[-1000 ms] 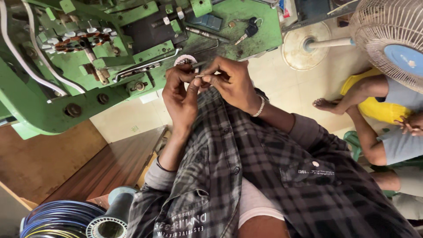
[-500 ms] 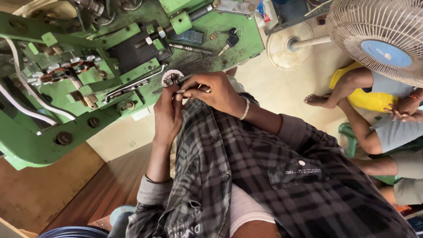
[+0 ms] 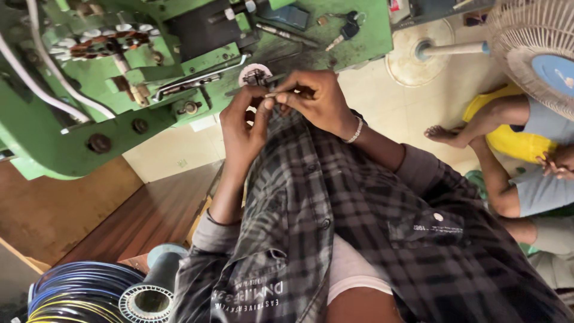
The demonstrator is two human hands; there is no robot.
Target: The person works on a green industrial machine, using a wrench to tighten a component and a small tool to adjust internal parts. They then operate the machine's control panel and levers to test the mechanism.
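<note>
1. Head view: the left hand (image 3: 242,122) and the right hand (image 3: 314,98) meet just in front of a green machine (image 3: 54,134), above the person's plaid shirt (image 3: 359,221).
2. The right hand's fingers (image 3: 293,90) are pressed together, pinching a thin metal piece (image 3: 272,94); what it is exactly is too small to tell.
3. The left hand's fingers (image 3: 263,107) are curled and touch the same piece from below.
4. A small round white part (image 3: 254,75) sits on the machine's edge just beyond the fingertips.
5. Keys (image 3: 347,30) lie farther back on the green counter (image 3: 371,36).
6. A wire spool (image 3: 84,296) stands at lower left; a fan (image 3: 532,54) and a seated person (image 3: 526,149) are at right.
</note>
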